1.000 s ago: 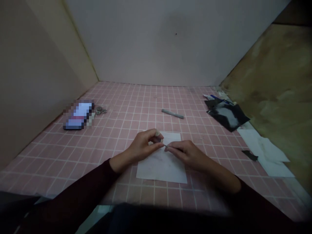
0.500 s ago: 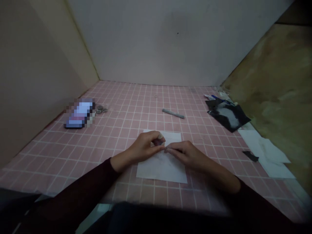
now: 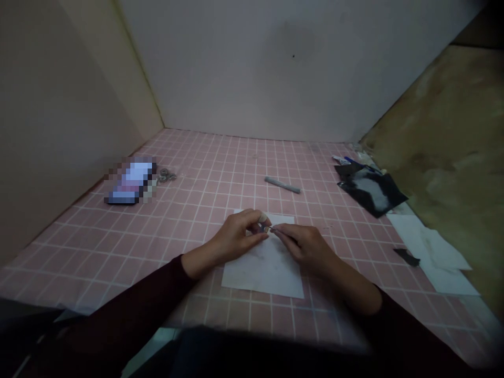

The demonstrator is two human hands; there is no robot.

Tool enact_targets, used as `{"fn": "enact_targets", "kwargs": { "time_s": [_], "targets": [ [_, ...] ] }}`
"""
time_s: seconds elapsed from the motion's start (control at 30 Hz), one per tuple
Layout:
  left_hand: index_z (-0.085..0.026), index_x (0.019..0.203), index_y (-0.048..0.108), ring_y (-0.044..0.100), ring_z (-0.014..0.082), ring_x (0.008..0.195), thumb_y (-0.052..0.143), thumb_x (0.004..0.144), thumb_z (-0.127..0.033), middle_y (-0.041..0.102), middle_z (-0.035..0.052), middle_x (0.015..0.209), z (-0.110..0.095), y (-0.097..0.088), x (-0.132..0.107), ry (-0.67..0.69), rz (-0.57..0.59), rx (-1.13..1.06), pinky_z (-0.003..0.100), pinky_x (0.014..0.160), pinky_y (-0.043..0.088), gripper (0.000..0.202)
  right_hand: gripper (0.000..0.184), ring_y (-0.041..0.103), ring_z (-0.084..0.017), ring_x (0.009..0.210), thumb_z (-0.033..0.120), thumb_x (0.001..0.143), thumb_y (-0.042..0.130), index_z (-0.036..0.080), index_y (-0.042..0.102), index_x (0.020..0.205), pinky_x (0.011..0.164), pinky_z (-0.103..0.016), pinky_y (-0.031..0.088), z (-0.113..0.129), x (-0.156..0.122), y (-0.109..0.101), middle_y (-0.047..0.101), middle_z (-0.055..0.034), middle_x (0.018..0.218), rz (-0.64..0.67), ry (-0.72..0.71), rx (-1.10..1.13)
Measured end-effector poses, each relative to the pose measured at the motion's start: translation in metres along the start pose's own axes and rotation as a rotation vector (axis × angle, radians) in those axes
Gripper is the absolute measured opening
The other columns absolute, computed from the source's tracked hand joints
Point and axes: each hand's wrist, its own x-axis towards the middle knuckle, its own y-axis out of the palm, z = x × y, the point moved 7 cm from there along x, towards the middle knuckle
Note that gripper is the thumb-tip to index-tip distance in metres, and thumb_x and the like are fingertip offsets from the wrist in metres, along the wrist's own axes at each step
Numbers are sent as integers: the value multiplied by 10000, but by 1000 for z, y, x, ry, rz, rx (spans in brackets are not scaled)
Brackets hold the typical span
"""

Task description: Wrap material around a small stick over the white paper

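My left hand [image 3: 236, 236] and my right hand [image 3: 305, 247] meet above a white paper sheet [image 3: 263, 275], with fingertips almost touching. Pinched in my left fingers is a small grey object [image 3: 262, 227], partly hidden and too small to identify. My right fingers hold a thin pointed metal piece [image 3: 276, 230], possibly a pin, whose tip is at that object. Both hands hover over the sheet's far half. The pink tiled surface [image 3: 212, 220] lies beneath the sheet.
A grey stick [image 3: 282, 184] lies beyond the sheet. At far left are a pixelated phone [image 3: 129, 181] and small metal rings [image 3: 166, 175]. At right lie a black bag [image 3: 372, 191], a blue pen [image 3: 354, 161], white paper [image 3: 431, 252] and a dark scrap [image 3: 406, 257]. Walls rise left and behind.
My fingertips have shifted slightly to the right and stay close together. The whole scene has moved a little in view as my head moved.
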Motion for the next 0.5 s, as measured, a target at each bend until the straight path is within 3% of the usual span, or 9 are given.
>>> {"fn": "enact_targets", "kwargs": {
  "time_s": [0.17,0.37,0.5],
  "targets": [
    [-171,915,585,571,119,730,605,853,-268,603,34,897,-1,-1,1,-2,-22,-34,259,704,491,117,287,666,-195,807,231,946,407,150,676,1001,737,-299,487,0,-1,3,716,-103,875,-4,-22,-98],
    [-162,935,580,602,128,753,620,843,-261,619,24,864,2,-1,1,-43,-31,-26,253,709,496,142,304,673,-205,807,228,944,393,149,668,1046,735,-308,507,2,-4,0,716,-108,876,-98,-55,-193],
    [-166,924,581,592,122,717,629,837,-244,618,13,835,-5,-5,1,24,-59,80,251,687,483,126,308,656,-193,771,225,940,388,161,658,1072,699,-294,496,5,-5,2,706,-99,842,-102,-53,-206]
  ]
}}
